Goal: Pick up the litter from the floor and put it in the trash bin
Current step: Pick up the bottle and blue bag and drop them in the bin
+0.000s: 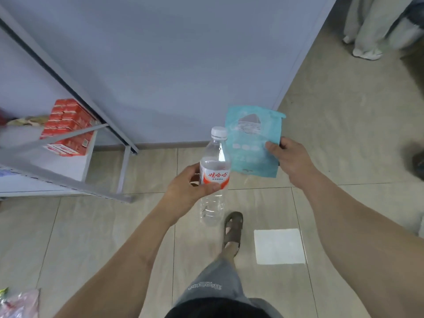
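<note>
My left hand grips a clear plastic water bottle with a white cap and a red and white label, held upright above the tiled floor. My right hand pinches the right edge of a flat light-blue plastic pouch, held up just right of the bottle. A white square of paper lies flat on the floor below my right forearm. No trash bin is in view.
A grey metal shelf rack with red cartons stands at the left against a pale wall. My sandalled foot is on the tiles. Another person's legs stand at the top right. Crumpled wrappers lie at the bottom left.
</note>
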